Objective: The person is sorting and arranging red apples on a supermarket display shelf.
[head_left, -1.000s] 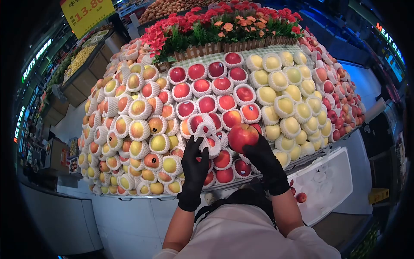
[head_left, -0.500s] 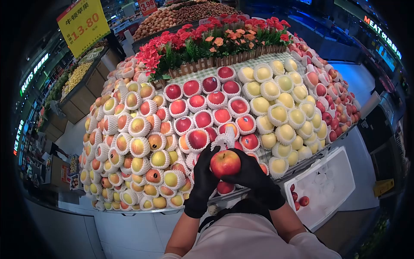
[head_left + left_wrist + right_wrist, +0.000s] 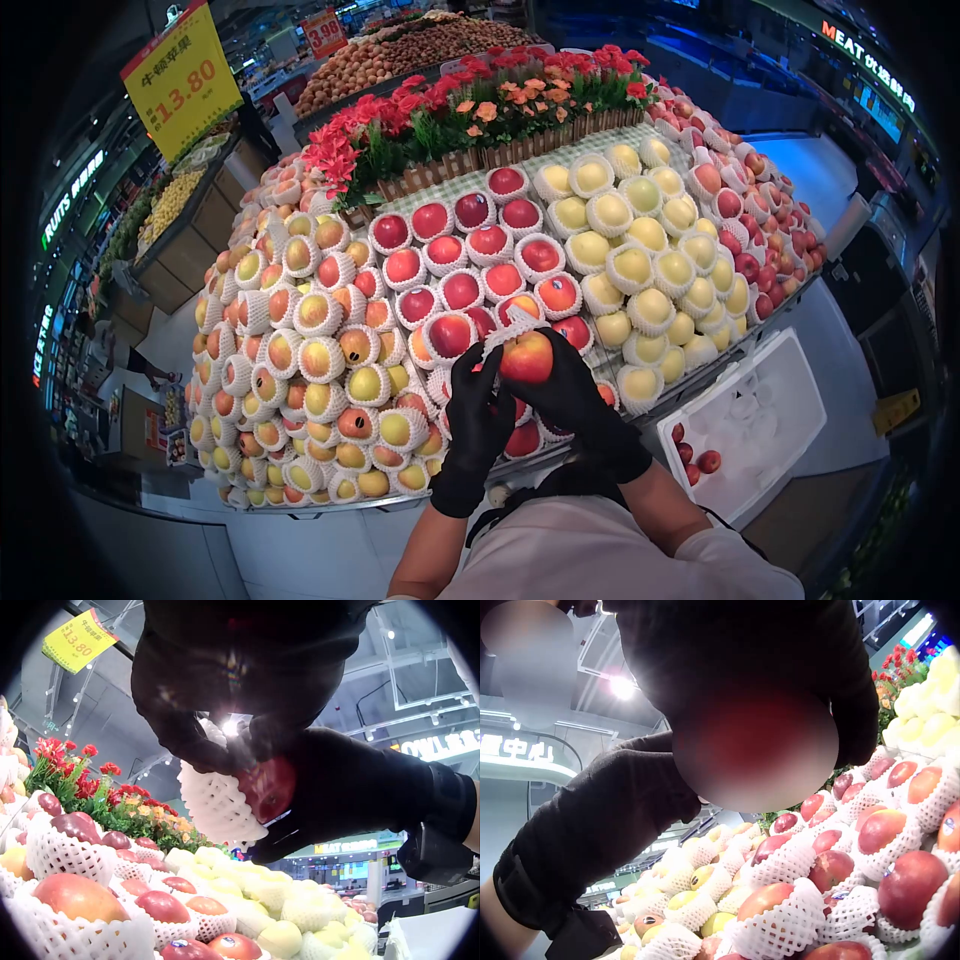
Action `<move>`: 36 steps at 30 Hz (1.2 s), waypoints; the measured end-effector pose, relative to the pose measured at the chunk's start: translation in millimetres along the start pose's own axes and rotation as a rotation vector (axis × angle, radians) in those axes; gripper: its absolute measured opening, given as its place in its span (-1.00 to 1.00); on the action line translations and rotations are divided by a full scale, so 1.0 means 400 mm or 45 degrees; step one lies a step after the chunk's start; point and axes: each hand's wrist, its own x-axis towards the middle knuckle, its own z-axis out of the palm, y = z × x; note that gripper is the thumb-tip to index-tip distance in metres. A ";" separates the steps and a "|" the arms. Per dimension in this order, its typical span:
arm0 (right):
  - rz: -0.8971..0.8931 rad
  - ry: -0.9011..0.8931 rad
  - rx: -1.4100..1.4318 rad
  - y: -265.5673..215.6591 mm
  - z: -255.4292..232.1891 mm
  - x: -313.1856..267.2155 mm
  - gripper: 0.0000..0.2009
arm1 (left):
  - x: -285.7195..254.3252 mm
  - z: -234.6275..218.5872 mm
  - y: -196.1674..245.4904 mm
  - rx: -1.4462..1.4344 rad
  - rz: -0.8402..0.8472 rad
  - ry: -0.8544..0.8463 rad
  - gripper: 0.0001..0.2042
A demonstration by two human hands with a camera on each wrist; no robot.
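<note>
Both hands wear black gloves and meet over the near edge of the red apple rows. My right hand [image 3: 572,392] grips a red-yellow apple [image 3: 527,357] from its right side. A white foam net sleeve [image 3: 214,802] covers part of that apple in the left wrist view, leaving red skin bare near the right palm. My left hand [image 3: 478,415] pinches the sleeve's edge, thumb and fingers curled at its rim. In the right wrist view the held apple is blurred. Sleeved red apples [image 3: 451,335] lie right beyond the hands.
Yellow-red sleeved apples [image 3: 320,355] are piled left, pale yellow ones [image 3: 632,265] right. A planter of red flowers [image 3: 410,120] stands behind. A white foam box [image 3: 740,425] with several loose apples is at lower right. A yellow price sign [image 3: 182,80] hangs at left.
The hands were apart, the left with the loose foam net and the right with the bare apple. They have come together, and the net now goes over part of the apple.
</note>
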 end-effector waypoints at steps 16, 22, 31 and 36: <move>0.033 -0.024 0.036 0.011 -0.008 0.017 -0.26 | -0.016 -0.019 0.006 -1.143 -0.335 0.088 -0.43; -0.142 -0.108 -0.255 -0.030 0.000 0.008 -0.24 | 0.013 -0.032 -0.015 -1.023 -0.436 -0.064 -0.43; -0.388 -0.212 -0.468 0.011 -0.013 -0.012 -0.24 | 0.001 -0.027 -0.023 -1.200 -0.727 -0.282 -0.43; 0.082 -0.120 0.041 0.005 -0.049 -0.008 -0.47 | -0.015 -0.028 -0.060 -1.266 -0.773 -0.094 -0.45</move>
